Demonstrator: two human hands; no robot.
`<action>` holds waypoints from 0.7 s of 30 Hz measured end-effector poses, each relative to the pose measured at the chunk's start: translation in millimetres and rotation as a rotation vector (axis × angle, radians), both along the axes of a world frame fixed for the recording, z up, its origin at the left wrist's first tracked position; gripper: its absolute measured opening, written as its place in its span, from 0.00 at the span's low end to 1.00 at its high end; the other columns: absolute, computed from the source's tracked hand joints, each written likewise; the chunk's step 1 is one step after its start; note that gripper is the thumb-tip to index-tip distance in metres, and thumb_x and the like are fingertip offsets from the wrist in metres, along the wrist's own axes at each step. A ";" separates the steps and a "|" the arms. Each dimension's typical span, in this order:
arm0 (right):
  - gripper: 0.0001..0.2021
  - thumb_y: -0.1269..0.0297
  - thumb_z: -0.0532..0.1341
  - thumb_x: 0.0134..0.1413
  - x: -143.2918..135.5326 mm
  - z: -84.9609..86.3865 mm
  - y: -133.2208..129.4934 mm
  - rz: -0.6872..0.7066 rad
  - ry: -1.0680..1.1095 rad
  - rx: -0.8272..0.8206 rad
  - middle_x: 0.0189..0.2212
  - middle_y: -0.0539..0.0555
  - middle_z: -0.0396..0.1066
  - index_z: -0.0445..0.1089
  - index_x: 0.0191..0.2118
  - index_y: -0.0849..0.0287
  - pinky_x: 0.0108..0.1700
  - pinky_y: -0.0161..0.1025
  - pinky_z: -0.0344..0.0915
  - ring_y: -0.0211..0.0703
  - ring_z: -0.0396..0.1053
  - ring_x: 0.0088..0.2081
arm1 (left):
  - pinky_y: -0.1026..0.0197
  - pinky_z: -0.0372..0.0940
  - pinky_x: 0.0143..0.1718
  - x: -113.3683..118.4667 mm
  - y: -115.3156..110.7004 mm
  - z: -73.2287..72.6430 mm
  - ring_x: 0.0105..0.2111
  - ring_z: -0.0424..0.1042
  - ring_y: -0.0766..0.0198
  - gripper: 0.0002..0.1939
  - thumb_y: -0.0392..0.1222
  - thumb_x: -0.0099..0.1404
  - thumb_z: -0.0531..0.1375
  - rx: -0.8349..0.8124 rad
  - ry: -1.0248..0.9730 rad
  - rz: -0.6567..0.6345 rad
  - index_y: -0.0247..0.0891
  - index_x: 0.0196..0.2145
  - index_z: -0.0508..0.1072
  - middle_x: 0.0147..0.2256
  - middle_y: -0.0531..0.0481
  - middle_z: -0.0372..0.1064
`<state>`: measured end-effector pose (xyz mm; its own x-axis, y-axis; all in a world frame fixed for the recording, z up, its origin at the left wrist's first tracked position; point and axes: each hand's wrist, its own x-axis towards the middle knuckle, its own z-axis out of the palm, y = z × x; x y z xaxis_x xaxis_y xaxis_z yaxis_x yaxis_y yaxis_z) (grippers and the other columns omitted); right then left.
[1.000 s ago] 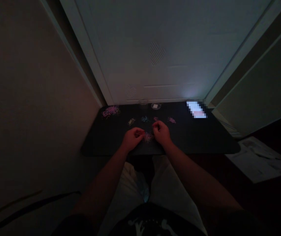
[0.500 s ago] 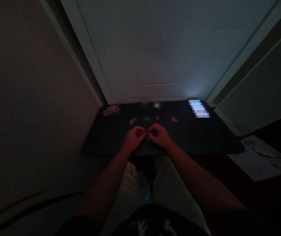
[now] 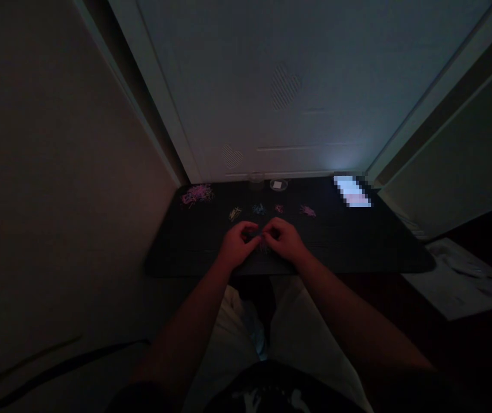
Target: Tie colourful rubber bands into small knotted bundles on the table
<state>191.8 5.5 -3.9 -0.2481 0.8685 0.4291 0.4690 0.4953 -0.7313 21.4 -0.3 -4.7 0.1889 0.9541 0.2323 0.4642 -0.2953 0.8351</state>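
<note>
Over the dark table, my left hand has its thumb and forefinger apart in a C shape, with nothing plain between them. Close by on its right, my right hand is closed in a pinch at the fingertips. What it pinches is too small and dark to make out. Some thin, faint pieces show just below the fingertips. Beyond the hands lie little piles of thin, short pieces: a yellowish pile, a blue pile, a small pink pile and a purple-pink pile.
A larger pink and purple heap lies at the table's back left. Against the white panel stand a clear container and a round clear lid-like piece with a white label. A glowing, blurred-out screen lies at the back right.
My left thumb and forefinger have parted from a pinch, and the fingertips have drawn slightly away from my right hand's. My right hand stays pinched. The view has shifted a little.
</note>
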 end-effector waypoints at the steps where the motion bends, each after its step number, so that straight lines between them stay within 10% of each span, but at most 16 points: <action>1: 0.02 0.70 0.57 0.46 0.0 -0.1 0.0 0.004 0.002 0.009 0.26 0.50 0.64 0.67 0.27 0.60 0.31 0.34 0.59 0.37 0.63 0.29 | 0.61 0.65 0.36 -0.2 0.1 0.1 0.38 0.70 0.63 0.13 0.41 0.55 0.61 0.007 0.022 0.009 0.38 0.40 0.71 0.39 0.48 0.71; 21: 0.03 0.70 0.56 0.48 -0.5 0.8 -1.0 -0.022 -0.040 0.029 0.27 0.51 0.65 0.67 0.29 0.59 0.31 0.35 0.59 0.38 0.63 0.29 | 0.63 0.64 0.33 -0.5 1.7 -2.8 0.31 0.69 0.66 0.07 0.42 0.58 0.58 0.025 0.071 0.042 0.37 0.33 0.72 0.32 0.50 0.71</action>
